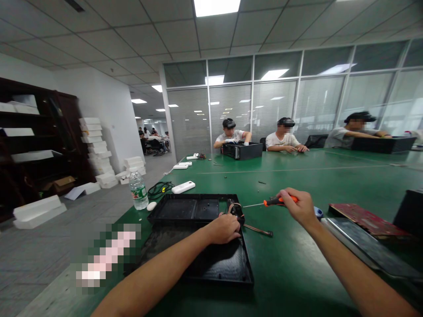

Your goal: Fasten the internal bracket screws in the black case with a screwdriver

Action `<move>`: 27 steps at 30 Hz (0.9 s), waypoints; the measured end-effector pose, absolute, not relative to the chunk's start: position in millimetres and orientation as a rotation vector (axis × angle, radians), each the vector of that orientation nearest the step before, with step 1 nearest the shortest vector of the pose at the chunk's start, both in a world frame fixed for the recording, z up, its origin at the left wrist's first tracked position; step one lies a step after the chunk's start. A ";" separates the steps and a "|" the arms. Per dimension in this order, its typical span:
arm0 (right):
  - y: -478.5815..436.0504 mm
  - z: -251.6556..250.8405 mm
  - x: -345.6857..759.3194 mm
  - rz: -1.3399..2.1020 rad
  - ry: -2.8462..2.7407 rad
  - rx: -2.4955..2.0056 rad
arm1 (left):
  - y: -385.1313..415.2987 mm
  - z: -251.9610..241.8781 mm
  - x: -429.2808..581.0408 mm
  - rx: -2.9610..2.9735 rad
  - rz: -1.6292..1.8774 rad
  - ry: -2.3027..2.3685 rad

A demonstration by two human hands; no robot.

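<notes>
My right hand [297,204] is closed round the orange and black handle of a screwdriver [271,202]. Its thin shaft points left, toward the far right corner of a black plastic casing [194,208]. At that corner, my left hand [224,229] rests with curled fingers beside a small part with a bundle of brown wires [235,208]. What those fingers grip, if anything, is hidden by the hand. One wire lead with a dark connector [269,233] trails onto the green table to the right. The open, shallow casing lies below my left forearm.
Left of the casing stand a water bottle [138,191], a black cable [158,190] and a white power strip [183,187]. To the right lie a red circuit board [366,220] and a flat metal-framed panel [357,242]. Across the green table [297,176], three people sit, two with black cases.
</notes>
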State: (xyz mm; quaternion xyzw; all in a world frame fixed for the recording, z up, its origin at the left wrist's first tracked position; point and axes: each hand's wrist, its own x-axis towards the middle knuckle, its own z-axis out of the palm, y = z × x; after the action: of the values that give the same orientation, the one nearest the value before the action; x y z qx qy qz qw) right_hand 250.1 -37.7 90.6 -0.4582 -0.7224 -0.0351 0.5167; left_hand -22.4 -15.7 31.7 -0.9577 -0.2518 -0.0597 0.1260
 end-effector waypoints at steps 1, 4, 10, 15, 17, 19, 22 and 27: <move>-32.9 86.0 247.6 -0.014 -1.653 -1.104 | -15.8 32.3 -22.2 -2.789 -0.181 -0.747; -21.7 74.8 233.4 0.274 -1.352 -1.067 | -15.9 35.0 -23.1 -2.799 -0.228 -0.798; -23.8 58.5 190.6 0.868 -1.162 -0.861 | -27.6 40.1 -39.6 -2.958 -0.158 -0.579; -49.7 49.5 152.7 1.072 -1.303 -0.807 | -33.9 53.8 -77.3 -2.949 -0.088 -0.485; -65.0 48.9 144.6 0.988 -1.563 -0.843 | -26.0 61.4 -99.9 -2.891 -0.129 -0.640; -83.0 46.4 141.9 0.711 -1.884 -0.936 | -13.4 66.1 -124.3 -2.834 -0.198 -0.832; -111.4 34.2 143.0 0.212 -2.299 -1.083 | 6.3 62.9 -154.6 -2.879 -0.236 -1.057; -138.7 5.7 142.7 -0.168 -2.710 -0.836 | 23.1 43.4 -169.0 -3.077 -0.321 -1.320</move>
State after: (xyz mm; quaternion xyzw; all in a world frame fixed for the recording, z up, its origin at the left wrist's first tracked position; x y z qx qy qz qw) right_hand 142.7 -138.7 5.7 -0.2909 -0.9432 -0.0586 0.1496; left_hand -169.0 23.1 43.4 -0.9092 -0.3901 -0.0949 -0.1106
